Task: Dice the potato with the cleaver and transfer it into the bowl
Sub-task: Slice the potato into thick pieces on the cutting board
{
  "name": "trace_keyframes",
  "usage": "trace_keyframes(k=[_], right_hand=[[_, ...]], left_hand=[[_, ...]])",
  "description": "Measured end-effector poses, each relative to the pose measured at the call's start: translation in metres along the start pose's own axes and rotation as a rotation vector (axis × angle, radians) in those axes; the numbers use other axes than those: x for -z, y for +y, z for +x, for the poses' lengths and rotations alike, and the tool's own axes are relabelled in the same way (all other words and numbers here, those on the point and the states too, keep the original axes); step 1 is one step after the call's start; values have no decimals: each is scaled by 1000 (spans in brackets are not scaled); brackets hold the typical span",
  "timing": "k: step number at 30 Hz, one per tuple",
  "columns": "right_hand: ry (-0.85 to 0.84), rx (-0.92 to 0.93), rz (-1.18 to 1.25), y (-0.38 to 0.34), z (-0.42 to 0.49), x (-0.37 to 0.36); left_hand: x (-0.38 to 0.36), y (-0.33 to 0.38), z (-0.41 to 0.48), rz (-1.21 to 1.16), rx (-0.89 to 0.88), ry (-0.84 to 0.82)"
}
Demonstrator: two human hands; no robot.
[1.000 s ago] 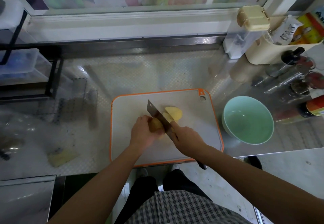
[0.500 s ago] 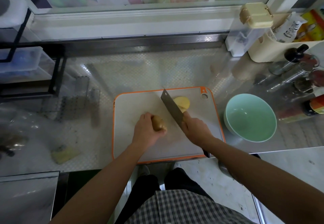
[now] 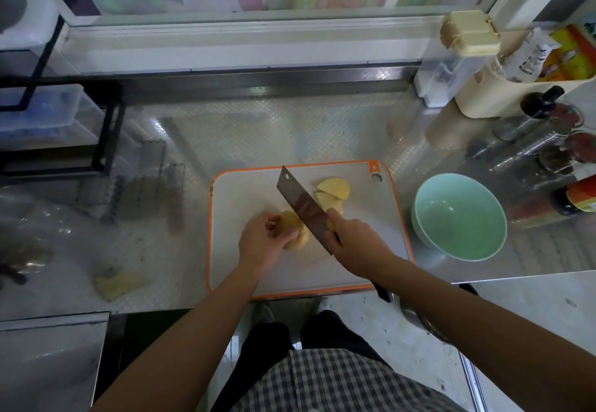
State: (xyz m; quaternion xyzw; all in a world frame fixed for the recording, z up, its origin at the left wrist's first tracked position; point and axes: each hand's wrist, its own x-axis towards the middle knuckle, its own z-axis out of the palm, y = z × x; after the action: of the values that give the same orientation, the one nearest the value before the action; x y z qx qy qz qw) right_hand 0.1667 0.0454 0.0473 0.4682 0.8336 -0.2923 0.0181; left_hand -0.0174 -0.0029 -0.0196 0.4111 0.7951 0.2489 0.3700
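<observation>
Cleaver set against the potato on the cutting board, both hands busy.

The left hand [image 3: 263, 240] curls its fingers and thumb over the remaining potato [image 3: 295, 229], which pokes out at about 2 o'clock from the palm, near the middle of the orange-rimmed cutting board [image 3: 245, 192]. The right hand [image 3: 358, 240] is wrapped tight around the handle of the cleaver [image 3: 303, 207]. The blade runs towards 11 o'clock and lies just at the potato's 3 o'clock side; it seems to touch it, though the edge itself is hidden. Cut slices [image 3: 333, 190] lie at 1 o'clock from the blade, apart from both hands. The pale green bowl [image 3: 416, 211] stands on the steel counter [image 3: 290, 128] at 3 o'clock, just beside the board.
</observation>
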Motion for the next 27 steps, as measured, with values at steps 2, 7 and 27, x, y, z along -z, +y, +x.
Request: trace_keyframes(k=[2,7,27], right_hand=[[-10,-3,-6,0,0,0],[-29,-6,-56,-1,-5,-2],[-140,-107,-27,1,23,-49]], left_hand=[[0,-1,1,6,-5,-1],[0,-3,3,0,-17,-2],[-5,-7,8,-106,39,8]])
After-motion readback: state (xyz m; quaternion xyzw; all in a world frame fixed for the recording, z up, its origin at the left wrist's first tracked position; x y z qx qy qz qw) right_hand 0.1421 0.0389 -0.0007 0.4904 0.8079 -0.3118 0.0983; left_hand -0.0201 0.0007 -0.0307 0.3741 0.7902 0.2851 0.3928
